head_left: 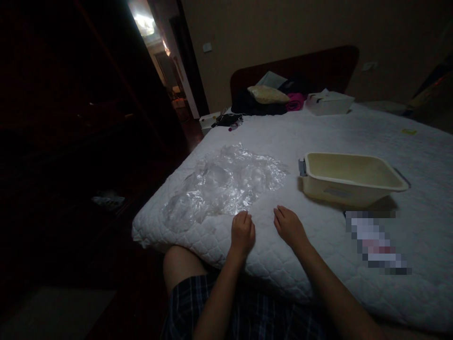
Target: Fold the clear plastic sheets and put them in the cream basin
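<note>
My left hand (243, 232) rests at the near edge of a crumpled sheet of clear plastic film (226, 177), its fingers curled closed. Whether a bit of the film is pinched in them is hidden. To the right of it, my right hand (289, 226) is over the white quilted mattress (279, 264), fingers bent together with nothing visible in them. A cream plastic tub (348, 189) with grey handles stands beyond my right hand, and its inside looks bare. Nearer me lies a pixelated flat item (375, 243) whose kind I cannot make out.
Dark clothes (258, 105), a pale cushion (269, 94) and a pink roll (295, 101) lie by the headboard (329, 61). A white box (329, 102) stands beside them. Black items with cords (228, 119) sit at the far left corner. A doorway opens at the back left.
</note>
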Demonstrator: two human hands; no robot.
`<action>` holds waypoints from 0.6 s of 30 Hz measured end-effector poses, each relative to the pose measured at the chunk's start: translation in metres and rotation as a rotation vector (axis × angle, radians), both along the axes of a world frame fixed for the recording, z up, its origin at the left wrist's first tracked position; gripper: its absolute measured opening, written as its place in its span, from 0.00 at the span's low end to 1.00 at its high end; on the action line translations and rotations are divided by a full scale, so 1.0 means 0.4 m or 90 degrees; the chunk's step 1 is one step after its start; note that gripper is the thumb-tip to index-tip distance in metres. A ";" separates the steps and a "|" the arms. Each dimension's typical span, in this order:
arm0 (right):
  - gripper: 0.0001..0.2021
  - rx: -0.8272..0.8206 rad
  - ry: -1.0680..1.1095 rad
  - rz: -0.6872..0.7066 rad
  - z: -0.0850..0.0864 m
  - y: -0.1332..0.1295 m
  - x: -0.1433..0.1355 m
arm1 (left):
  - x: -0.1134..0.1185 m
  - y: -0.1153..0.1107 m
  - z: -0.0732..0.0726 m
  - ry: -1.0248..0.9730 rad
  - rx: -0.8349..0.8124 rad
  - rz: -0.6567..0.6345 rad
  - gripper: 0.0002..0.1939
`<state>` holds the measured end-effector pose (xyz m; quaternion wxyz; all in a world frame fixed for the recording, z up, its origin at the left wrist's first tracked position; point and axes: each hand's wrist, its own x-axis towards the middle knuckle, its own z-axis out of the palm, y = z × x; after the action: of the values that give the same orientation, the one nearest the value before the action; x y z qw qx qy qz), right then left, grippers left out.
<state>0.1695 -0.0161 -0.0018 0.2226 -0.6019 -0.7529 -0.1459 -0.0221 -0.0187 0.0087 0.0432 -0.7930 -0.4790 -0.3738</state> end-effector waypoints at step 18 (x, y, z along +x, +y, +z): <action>0.15 -0.185 -0.001 0.239 0.154 0.134 -0.198 | 0.004 0.024 -0.043 0.008 0.003 0.005 0.14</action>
<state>0.0905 0.0376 0.0597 0.1563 -0.4766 -0.8651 0.0074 -0.0203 -0.0091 -0.0086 0.0494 -0.7936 -0.4807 -0.3698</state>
